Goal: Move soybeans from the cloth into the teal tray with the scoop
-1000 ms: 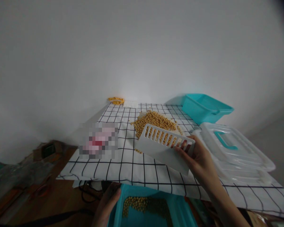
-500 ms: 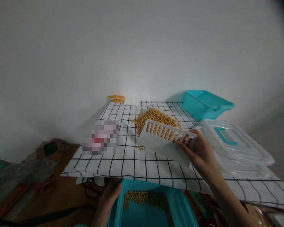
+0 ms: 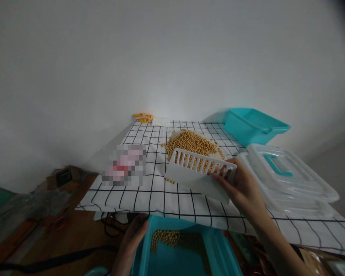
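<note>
In my right hand (image 3: 237, 186) is a white plastic piece with a row of slots along its top edge (image 3: 197, 178), its right end gripped between thumb and fingers. It stands tilted on the near side of a heap of yellow soybeans (image 3: 192, 142), which shows through the slots. My left hand (image 3: 133, 239) holds the left rim of a teal plastic bin (image 3: 215, 245) just below the table's front edge. Soybeans (image 3: 166, 237) lie inside this bin along its far side, partly in shadow. The lower part of the bin is out of frame.
A second teal bin (image 3: 254, 126) stands at the back right of the checked tablecloth (image 3: 158, 191). Clear lids with a teal handle (image 3: 290, 176) are stacked at the right. A yellow cloth-like item (image 3: 143, 117) lies back left, a blurred-out pink item (image 3: 125, 165) nearer. Cables (image 3: 112, 226) hang below.
My right hand and the slotted piece have shifted slightly nearer and left against the heap. The whole view has turned a little. My left hand still holds the bin's rim.
</note>
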{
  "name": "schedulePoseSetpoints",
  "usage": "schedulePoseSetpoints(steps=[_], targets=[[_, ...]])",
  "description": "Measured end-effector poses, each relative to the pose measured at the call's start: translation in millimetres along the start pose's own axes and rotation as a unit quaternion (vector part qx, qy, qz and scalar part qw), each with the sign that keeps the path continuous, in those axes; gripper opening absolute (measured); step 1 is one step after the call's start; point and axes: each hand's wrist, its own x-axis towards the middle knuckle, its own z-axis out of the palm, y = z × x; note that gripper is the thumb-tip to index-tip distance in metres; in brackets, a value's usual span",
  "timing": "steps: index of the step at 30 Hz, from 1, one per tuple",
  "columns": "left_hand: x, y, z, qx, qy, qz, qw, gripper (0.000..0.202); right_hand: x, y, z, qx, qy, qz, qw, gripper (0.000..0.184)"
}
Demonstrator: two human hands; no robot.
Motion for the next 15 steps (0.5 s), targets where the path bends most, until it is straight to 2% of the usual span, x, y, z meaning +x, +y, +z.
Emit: schedulePoseSetpoints(steps=[8,15], targets=[[0.8,5.1,-4.3,0.003,-0.026,-0.024,0.999,0.03,-1.2,-6.0,0.8,-0.016,-0.007,-0.015,1.0,0.024],[-2.4,1.1,-3.4,-0.005,-0.011,-0.012,1.0,0.032,-5.3,-17.3,1.0,-0.048,-0.025,-0.07,0.996,0.016]])
